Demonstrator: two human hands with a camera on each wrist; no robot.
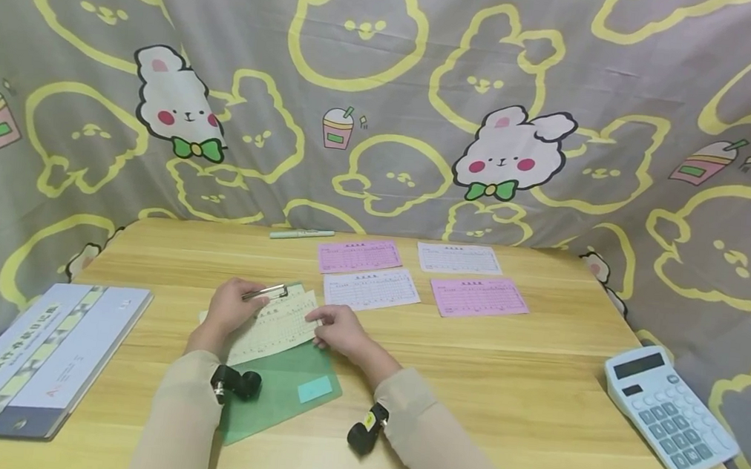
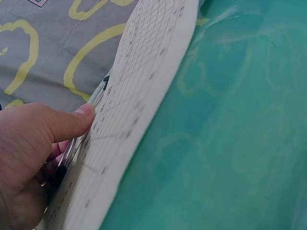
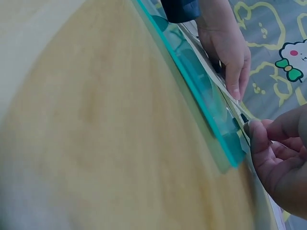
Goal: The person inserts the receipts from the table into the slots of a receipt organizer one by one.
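A translucent green clipboard [image 1: 275, 386] lies at a slant before me, with a metal clip [image 1: 286, 290] at its far end. Cream printed slips [image 1: 276, 330] with ruled grids cover its upper part. My left hand [image 1: 233, 308] grips the clip end; in the left wrist view its thumb [image 2: 79, 120] lies on the slips, and the other fingers are mostly hidden. My right hand [image 1: 343, 332] pinches the right edge of the slips between thumb and curled fingers, as the right wrist view also shows. A light blue sticky note [image 1: 315, 389] is on the board's lower right.
Two pink slips [image 1: 360, 256] and two white slips [image 1: 459, 258] lie beyond the hands. Behind them is a pale green pen [image 1: 302, 235]. A thick ledger book [image 1: 43, 354] sits left, a light blue calculator [image 1: 671, 413] right. A patterned curtain [image 1: 387, 101] borders the table.
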